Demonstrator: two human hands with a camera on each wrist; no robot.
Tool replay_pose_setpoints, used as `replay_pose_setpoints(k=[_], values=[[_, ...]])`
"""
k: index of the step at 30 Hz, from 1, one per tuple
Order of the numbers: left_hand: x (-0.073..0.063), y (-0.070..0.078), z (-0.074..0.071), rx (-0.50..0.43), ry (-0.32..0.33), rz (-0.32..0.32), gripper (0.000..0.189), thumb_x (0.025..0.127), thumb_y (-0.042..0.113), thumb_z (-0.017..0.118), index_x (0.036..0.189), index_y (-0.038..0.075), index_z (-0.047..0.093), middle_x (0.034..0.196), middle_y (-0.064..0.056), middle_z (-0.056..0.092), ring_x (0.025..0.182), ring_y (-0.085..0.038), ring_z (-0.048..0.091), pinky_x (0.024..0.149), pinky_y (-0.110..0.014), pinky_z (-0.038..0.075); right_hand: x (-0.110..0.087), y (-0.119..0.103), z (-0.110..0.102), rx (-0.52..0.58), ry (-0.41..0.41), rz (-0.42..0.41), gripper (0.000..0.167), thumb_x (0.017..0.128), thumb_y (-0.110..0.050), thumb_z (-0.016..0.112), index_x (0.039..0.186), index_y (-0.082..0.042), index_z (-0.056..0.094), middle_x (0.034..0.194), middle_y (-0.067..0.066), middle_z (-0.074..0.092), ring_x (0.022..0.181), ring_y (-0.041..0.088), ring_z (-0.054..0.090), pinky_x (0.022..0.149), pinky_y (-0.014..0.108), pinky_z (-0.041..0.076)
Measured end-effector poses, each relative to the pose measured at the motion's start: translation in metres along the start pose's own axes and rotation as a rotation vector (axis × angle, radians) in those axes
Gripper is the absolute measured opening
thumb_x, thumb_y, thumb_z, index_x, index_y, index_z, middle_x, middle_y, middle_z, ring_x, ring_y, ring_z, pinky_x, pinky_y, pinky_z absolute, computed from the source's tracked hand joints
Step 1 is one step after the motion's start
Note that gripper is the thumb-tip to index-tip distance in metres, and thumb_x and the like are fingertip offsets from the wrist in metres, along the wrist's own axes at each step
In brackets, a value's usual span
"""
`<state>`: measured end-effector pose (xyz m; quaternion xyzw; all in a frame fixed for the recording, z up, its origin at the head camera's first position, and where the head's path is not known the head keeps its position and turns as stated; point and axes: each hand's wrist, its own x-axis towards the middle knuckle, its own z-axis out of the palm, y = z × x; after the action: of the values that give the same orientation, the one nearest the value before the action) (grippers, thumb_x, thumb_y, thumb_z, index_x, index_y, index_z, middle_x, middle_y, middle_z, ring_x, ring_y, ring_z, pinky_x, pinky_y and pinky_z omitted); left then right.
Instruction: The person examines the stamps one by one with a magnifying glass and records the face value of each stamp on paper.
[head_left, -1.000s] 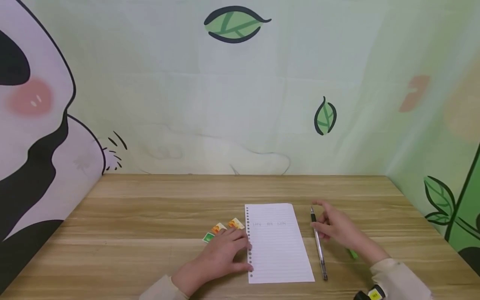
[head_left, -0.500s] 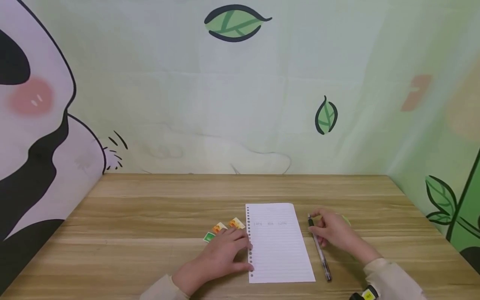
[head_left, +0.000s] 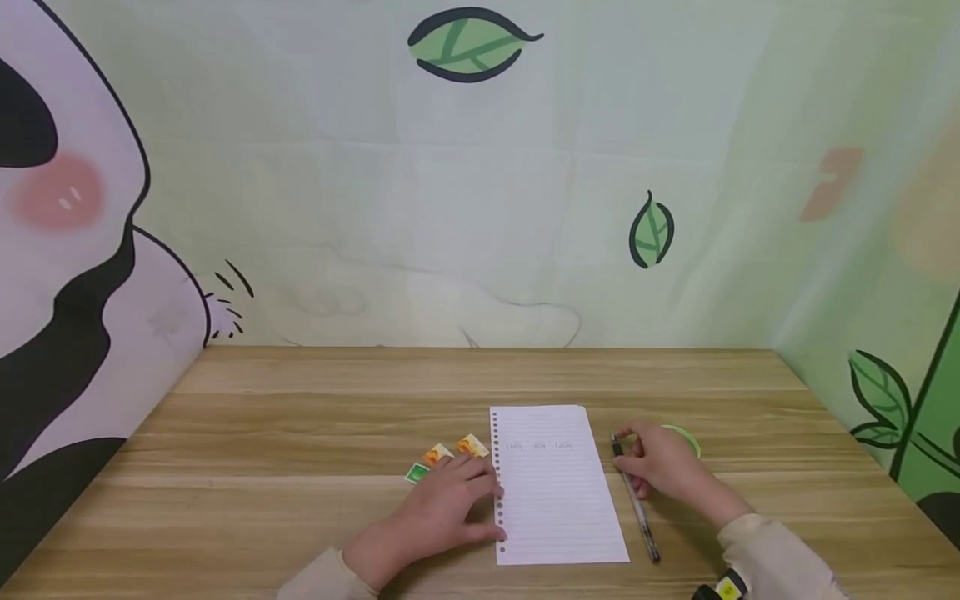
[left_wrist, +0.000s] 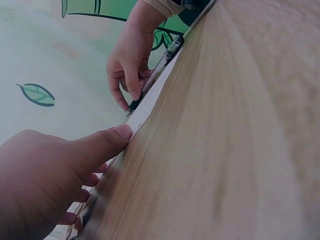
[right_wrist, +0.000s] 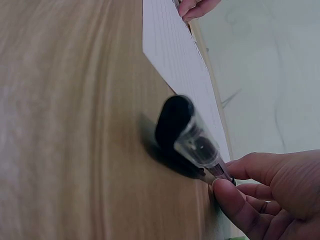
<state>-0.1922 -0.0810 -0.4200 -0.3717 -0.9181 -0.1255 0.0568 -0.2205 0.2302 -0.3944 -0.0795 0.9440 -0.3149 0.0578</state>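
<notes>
Right hand (head_left: 660,462) has the pen (head_left: 641,512) pinched near its far end, just right of the lined paper (head_left: 558,500) on the table (head_left: 337,400). Left hand (head_left: 442,504) is relaxed, fingertips on the punched edge, little colourful cards (head_left: 437,454) peeking out beside it.

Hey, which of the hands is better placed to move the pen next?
The right, I'd judge: the right hand pinches the pen near its tip, while the left hand touches the holed edge of the paper, on the side away from the pen.
</notes>
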Motion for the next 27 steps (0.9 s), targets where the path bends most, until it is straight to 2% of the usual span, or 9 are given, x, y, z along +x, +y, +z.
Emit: replay_pose_setpoints(k=[13,20,27], values=[[0.0,-0.001,0.001,0.018,0.029,0.034,0.041,0.081,0.051,0.07,0.105,0.018,0.066,0.112,0.005,0.06,0.11,-0.016,0.054,0.1,-0.037,0.045,0.002,0.001,0.0,-0.037,-0.004,-0.01,0.042,0.085,-0.011,0.069,0.122,0.003,0.054,0.062,0.001,0.057,0.043,0.009,0.056,0.042,0.021,0.042],[0.0,-0.001,-0.001,0.024,0.026,0.042,0.04,0.081,0.05,0.07,0.104,0.018,0.066,0.111,0.005,0.06,0.109,-0.016,0.054,0.099,-0.037,0.045,0.001,-0.001,-0.003,-0.013,-0.005,0.011,0.042,0.085,-0.013,0.07,0.122,0.002,0.055,0.065,0.003,0.055,0.046,0.01,0.057,0.044,0.024,0.047],[0.0,0.0,-0.002,0.003,0.018,0.029,0.04,0.08,0.049,0.072,0.104,0.017,0.068,0.111,0.004,0.059,0.109,-0.014,0.053,0.1,-0.033,0.045,-0.005,-0.001,-0.011,-0.047,0.032,-0.016,0.037,0.088,-0.016,0.066,0.119,0.002,0.057,0.069,0.002,0.054,0.054,0.012,0.052,0.047,0.025,0.041]])
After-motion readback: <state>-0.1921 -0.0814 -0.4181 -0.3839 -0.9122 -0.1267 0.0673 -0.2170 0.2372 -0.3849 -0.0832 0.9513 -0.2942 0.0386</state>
